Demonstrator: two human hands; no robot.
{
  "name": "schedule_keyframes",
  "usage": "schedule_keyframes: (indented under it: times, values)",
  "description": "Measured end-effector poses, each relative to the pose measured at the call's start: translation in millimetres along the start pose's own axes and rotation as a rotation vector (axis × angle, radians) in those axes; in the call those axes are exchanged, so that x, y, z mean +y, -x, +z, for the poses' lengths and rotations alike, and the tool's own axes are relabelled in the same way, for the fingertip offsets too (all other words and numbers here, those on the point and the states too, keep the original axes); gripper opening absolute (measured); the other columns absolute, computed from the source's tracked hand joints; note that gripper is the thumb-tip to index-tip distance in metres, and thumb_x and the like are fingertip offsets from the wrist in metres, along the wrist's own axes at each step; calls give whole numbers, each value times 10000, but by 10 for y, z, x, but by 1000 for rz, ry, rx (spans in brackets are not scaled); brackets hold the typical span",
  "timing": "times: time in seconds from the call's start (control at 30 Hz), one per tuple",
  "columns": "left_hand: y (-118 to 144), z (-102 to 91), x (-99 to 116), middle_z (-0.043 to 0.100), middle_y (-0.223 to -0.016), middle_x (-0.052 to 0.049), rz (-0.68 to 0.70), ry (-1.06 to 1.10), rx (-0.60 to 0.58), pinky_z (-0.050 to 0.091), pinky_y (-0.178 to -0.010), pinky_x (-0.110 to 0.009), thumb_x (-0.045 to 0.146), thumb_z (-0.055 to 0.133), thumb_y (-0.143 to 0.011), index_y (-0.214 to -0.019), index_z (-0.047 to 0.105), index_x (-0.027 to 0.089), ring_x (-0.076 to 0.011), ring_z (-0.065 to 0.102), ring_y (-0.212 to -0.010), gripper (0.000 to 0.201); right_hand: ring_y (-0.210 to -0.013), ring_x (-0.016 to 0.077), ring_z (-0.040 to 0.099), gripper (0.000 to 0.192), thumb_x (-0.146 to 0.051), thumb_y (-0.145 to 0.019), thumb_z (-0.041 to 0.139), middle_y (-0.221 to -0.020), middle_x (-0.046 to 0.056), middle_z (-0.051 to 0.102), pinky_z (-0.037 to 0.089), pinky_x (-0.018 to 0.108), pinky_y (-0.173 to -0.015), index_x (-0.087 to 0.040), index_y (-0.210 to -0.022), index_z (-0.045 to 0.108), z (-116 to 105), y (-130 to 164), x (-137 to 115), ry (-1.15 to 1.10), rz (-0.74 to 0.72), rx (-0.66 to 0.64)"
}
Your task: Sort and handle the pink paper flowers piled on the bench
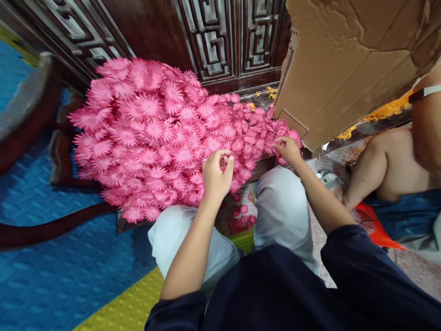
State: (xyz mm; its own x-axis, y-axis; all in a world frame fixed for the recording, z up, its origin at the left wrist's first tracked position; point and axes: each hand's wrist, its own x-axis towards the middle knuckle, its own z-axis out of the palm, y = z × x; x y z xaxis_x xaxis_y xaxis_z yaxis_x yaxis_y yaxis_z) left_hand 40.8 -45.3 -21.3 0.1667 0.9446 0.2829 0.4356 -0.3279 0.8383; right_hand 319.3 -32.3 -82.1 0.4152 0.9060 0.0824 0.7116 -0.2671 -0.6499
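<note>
A large heap of pink artificial flowers [149,108] with thin pointed petals fills the middle, with bigger stacked blooms at left. Toward the right lie smaller, flatter pink flower pieces [246,133]. My left hand [217,177] is above the front of the heap, its thumb and fingers curled into a ring; whatever is between the fingertips is too small to make out. At the heap's right end, my right hand [288,149] reaches in with fingertips pinched together at a small pink flower, which the fingers partly cover.
A cardboard sheet [330,78] stands at right, with yellow flower pieces [386,110] behind it. Dark carved wooden panels [210,41] rise behind the heap. Another person's arm and leg [372,165] are at right. Fallen pink pieces [243,218] lie between my knees. Blue matting [69,271] covers the left.
</note>
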Motion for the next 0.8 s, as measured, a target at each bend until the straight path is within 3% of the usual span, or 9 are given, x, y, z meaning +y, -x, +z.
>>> schedule_keyframes:
  times: [0.1,0.3,0.43,0.57,0.67,0.8]
  values:
    - [2,-3,-5,639,-852,-31,8,0,-10,426,-785,-300,253,525,-822,-898,607,190,-158,569,-790,128,-617,116,484,192,-317,-597,717,-644,-15,603,371,265,-640,-167,-663,616,-112,12,-172,-378,102,11]
    - [0,-8,29,613,-782,-13,-78,197,-18,432,-741,-264,281,558,-813,-867,617,190,-136,557,-734,121,-538,72,450,350,-399,-506,811,-573,-52,543,325,229,-541,-170,-692,624,-222,196,-726,-860,273,-411]
    - [-5,-37,75,609,-807,-17,-167,442,-33,445,-761,-261,418,617,-782,-944,624,194,-130,559,-760,277,-548,63,447,327,-398,-527,814,-595,-46,565,348,233,-566,-169,-678,634,-218,329,-1197,-893,202,-554]
    - [-30,-121,58,605,-1081,-50,-211,532,53,433,-904,-300,492,719,-675,-1125,570,236,-175,567,-995,539,-580,62,463,262,-343,-557,805,-615,-39,593,354,235,-597,-159,-669,657,-173,426,-1645,-807,52,-674]
    - [-72,-210,6,572,-1204,-39,-232,626,147,375,-1018,-325,474,750,-646,-1101,578,257,-206,504,-1176,533,-636,79,510,228,-322,-574,793,-649,-23,627,386,244,-649,-156,-674,674,-94,432,-1897,-790,-35,-758]
    - [-133,-328,-24,624,-1041,-22,-389,845,243,399,-994,-325,458,789,-584,-947,606,223,-197,558,-1096,469,-659,84,514,235,-323,-578,792,-675,-19,634,400,244,-655,-158,-692,669,55,374,-2068,-824,-78,-794]
